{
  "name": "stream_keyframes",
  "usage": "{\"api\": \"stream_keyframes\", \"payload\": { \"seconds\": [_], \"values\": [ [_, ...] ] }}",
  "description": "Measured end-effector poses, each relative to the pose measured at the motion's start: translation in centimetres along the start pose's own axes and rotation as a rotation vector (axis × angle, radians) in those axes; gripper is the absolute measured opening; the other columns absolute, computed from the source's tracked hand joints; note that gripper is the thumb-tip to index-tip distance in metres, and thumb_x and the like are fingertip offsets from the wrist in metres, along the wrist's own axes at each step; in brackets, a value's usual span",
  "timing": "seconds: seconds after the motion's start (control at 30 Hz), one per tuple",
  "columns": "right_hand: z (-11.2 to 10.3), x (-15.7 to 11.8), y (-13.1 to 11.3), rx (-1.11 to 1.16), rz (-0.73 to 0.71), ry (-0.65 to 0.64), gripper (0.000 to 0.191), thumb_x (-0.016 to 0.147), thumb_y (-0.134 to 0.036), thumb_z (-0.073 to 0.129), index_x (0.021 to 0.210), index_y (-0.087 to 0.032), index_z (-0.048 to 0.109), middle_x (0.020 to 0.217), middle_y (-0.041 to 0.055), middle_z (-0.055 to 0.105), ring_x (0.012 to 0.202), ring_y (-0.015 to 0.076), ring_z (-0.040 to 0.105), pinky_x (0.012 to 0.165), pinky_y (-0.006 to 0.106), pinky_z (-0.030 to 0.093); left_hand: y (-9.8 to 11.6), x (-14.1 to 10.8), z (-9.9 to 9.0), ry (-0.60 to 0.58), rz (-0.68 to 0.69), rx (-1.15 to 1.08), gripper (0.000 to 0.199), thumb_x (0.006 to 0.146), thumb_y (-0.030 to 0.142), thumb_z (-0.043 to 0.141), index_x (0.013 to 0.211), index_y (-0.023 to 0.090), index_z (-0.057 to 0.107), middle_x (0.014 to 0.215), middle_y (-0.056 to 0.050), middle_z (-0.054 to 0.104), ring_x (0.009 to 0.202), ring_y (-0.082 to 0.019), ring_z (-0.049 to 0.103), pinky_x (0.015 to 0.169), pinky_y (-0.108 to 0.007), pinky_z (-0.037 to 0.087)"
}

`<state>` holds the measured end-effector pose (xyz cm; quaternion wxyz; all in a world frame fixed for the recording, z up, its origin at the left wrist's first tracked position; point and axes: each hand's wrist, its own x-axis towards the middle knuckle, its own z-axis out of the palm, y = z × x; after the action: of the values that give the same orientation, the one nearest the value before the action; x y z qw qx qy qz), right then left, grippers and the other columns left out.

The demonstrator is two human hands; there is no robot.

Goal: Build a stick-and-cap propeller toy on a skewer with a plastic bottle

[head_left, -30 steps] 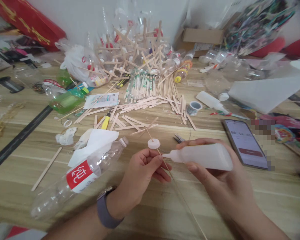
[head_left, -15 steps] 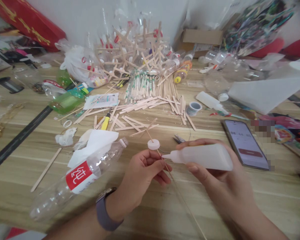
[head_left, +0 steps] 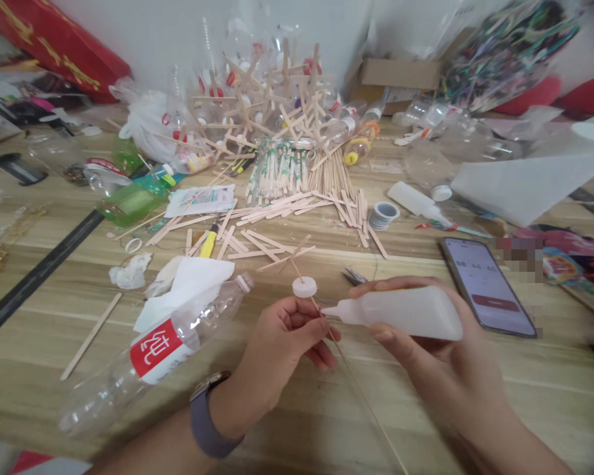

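My left hand (head_left: 297, 333), with a watch on the wrist, pinches a thin wooden skewer (head_left: 363, 390) that slants from lower right to upper left. A white bottle cap (head_left: 304, 286) is threaded on the skewer just above my fingers. Flat sticks (head_left: 293, 259) form a cross at the skewer's far end. My right hand (head_left: 426, 356) is wrapped round a white squeeze bottle (head_left: 400, 312), lying sideways in the grip. Its nozzle tip meets the skewer just below the cap, close to my left fingertips.
An empty plastic bottle (head_left: 161, 349) lies at left beside white paper (head_left: 188, 287). A phone (head_left: 488, 284) lies at right. Behind are loose sticks (head_left: 262, 247), a wire spool (head_left: 383, 215), small pliers (head_left: 352, 276), a yellow-handled tool (head_left: 208, 243) and piled bottles.
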<state>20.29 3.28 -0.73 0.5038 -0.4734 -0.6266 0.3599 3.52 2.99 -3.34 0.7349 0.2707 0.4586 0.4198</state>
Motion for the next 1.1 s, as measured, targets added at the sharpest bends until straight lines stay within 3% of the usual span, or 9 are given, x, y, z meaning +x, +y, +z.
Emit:
{"api": "stream_keyframes", "payload": {
  "seconds": [0.27, 1.1],
  "values": [
    [-0.11, 0.08, 0.03, -0.042, -0.026, -0.011, 0.026, 0.074, -0.031, 0.077, 0.096, -0.031, 0.063, 0.091, -0.001, 0.075, 0.08, 0.0192, 0.073, 0.063, 0.025, 0.061, -0.12, -0.1, -0.01, 0.004, -0.014, -0.006, 0.027, 0.067, 0.031, 0.078, 0.075, 0.014, 0.059, 0.064, -0.001, 0.069, 0.047, -0.011, 0.062, 0.045, -0.019, 0.046],
    [-0.4, 0.1, -0.13, -0.094, -0.024, -0.008, 0.026, 0.075, -0.035, 0.077, 0.096, -0.029, 0.063, 0.093, 0.0013, 0.075, 0.082, 0.0219, 0.072, 0.063, 0.028, 0.059, -0.29, -0.07, -0.17, -0.012, 0.018, -0.053, 0.022, 0.07, 0.025, 0.077, 0.075, 0.013, 0.058, 0.06, 0.0, 0.068, 0.049, -0.011, 0.065, 0.046, -0.018, 0.047]
  ]
}}
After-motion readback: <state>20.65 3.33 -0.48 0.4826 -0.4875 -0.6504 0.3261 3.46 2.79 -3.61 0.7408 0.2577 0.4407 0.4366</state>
